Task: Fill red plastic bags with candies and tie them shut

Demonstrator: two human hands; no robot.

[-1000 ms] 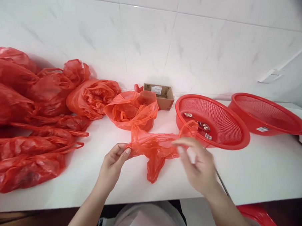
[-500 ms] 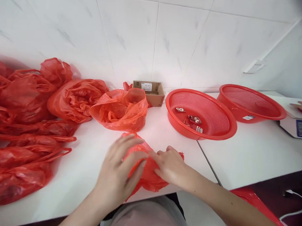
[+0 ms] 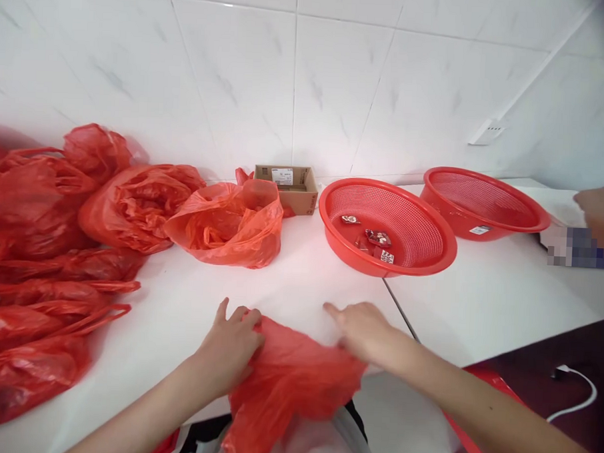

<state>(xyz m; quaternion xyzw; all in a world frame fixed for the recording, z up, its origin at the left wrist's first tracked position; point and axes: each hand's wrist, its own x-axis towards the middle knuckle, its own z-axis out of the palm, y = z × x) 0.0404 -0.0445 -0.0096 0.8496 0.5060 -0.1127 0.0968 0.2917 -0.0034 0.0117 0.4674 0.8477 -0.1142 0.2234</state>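
Note:
A red plastic bag is stretched between my hands at the front edge of the white table, its lower part hanging toward my lap. My left hand is closed on the bag's upper left part, the index finger pointing up. On the other side, my right hand grips the right part of the bag with its fingers curled, the index finger pointing out to the left; it is slightly blurred. Beyond my hands, a bunched red bag lies on the table. A red sieve basket holds several small wrapped packets.
Filled red bags crowd the table's left side. A small cardboard box stands against the tiled wall. At the right are a second red basket and another person's hand over a partly blurred scale. A white cable lies lower right.
My hands have moved apart, spreading the bag, which now hangs over the table's front edge. The other person's hand has come further into view. The view has shifted a little to the right.

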